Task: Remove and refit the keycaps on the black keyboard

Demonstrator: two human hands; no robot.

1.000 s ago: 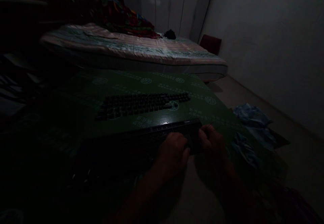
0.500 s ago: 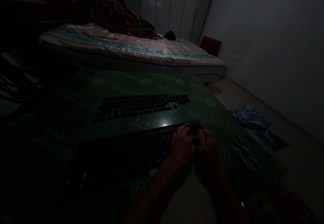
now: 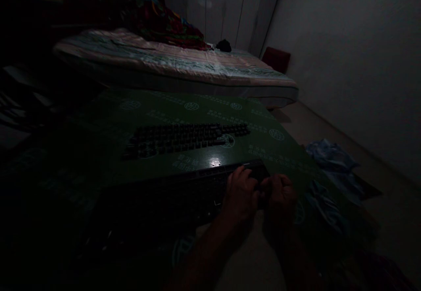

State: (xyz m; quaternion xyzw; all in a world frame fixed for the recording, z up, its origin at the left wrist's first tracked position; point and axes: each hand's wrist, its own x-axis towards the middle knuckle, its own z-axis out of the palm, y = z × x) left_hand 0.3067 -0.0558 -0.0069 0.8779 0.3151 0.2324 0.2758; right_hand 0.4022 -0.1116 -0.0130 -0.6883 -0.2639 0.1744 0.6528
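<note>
A black keyboard [image 3: 158,199] lies at a slant on the green table, its detail lost in the dark. My left hand [image 3: 241,192] rests on its right end, fingers curled down onto it. Just beside, at the keyboard's right edge, my right hand [image 3: 282,194] is closed in a pinch; what its fingertips hold, if anything, is too dark to see. The two hands' fingertips nearly meet. Beyond the keyboard, loose black keycaps [image 3: 184,138] are laid out in rows, and a single keycap [image 3: 231,140] sits near their right side.
The green table [image 3: 263,150] has printed globe emblems. Behind it stands a bed [image 3: 184,69] with a red patterned blanket [image 3: 171,30]. Crumpled cloths [image 3: 330,155] lie at the right. A pale wall [image 3: 355,54] rises on that side. The room is very dim.
My right hand has moved a little right and toward me, away from the keyboard's top right corner. My left hand stays on the keyboard. The view has shifted slightly.
</note>
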